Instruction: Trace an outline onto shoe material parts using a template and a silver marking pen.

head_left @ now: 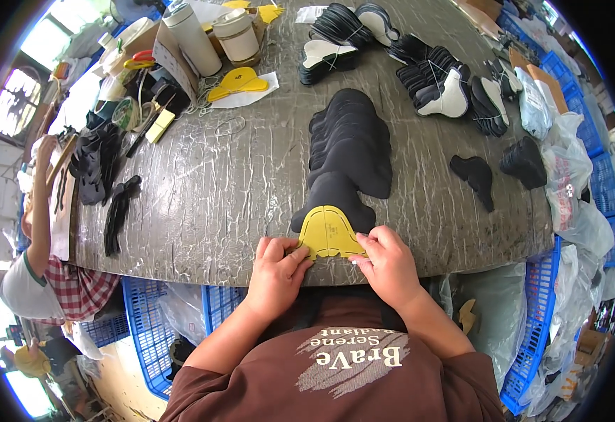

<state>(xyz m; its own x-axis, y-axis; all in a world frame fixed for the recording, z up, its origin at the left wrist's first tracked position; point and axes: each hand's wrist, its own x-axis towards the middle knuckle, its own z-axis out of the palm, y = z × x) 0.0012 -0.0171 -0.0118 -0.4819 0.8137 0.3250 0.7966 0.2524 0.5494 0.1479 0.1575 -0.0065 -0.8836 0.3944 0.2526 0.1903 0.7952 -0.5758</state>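
A yellow, tongue-shaped template (330, 231) with dashed curved slots lies over the nearest of several black shoe-shaped pieces (350, 144), close to the table's front edge. The black pieces overlap in a row that runs away from me. My left hand (276, 271) pinches the template's left lower corner between thumb and fingers. At its right lower corner, the thumb and fingers of my right hand (390, 266) are closed on it too. Whether the fingers also grip the black piece beneath is hidden.
Tied bundles of black and white pieces (434, 77) lie at the back right, loose black pieces (473, 179) nearer. Another yellow template (238, 84), a grey bottle (192, 39) and a jar (237, 39) stand back left. Blue crates (146, 330) flank me; a co-worker (37, 281) is at the left.
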